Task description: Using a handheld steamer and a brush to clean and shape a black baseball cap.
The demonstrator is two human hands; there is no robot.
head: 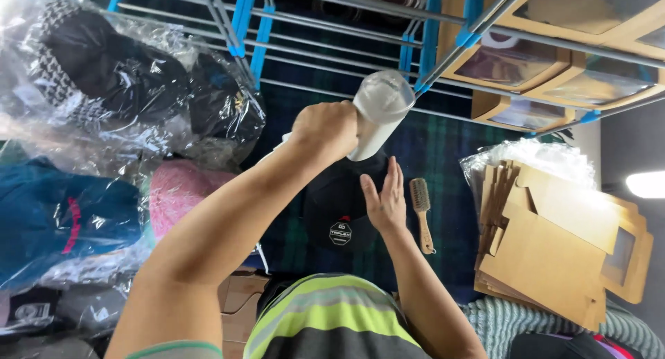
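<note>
The left hand [325,129] is closed tight around a white cylindrical lint roller [377,113], arm raised and wrist bent so the roller tilts over the black cap [344,210], which lies crown-up on the dark plaid cloth [436,151] just below. The right hand [386,201] is flat and open, fingers together, resting against the cap's right side, seemingly to steady it. A wooden brush [421,210] lies just beside that hand, flat cardboard boxes [554,248] farther right.

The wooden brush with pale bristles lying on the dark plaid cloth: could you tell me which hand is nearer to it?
Right. The open right hand hovers just beside the wooden brush; the left hand is higher up, gripping a white cylinder.
</note>
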